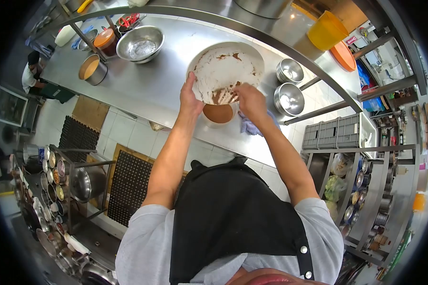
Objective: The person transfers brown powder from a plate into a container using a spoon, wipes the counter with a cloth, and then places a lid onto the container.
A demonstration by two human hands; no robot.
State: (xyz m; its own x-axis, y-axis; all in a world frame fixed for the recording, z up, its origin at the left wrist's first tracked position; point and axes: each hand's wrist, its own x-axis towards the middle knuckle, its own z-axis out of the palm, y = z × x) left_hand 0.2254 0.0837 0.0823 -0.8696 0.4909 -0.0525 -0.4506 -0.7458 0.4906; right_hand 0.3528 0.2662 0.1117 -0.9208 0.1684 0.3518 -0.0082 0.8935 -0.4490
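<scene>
A large white bowl [218,66], holding white powder with brown patches, is tilted over the steel counter. My left hand [191,97] grips its left side, with the thumb up along the rim. At its lower right edge is my right hand [251,100], fingers closed at the powder; whatever they hold is too small to make out. Just below the bowl's near rim stands a smaller white container [218,124] with brown contents. A bluish cloth [252,125] lies beside it, under my right wrist.
Two steel bowls [289,99] sit to the right. At left are a large steel bowl [140,44], a pot of orange sauce [94,70] and a lidded tub [107,42]. A shelf rail [214,18] crosses above the counter. Another person [32,73] is at far left.
</scene>
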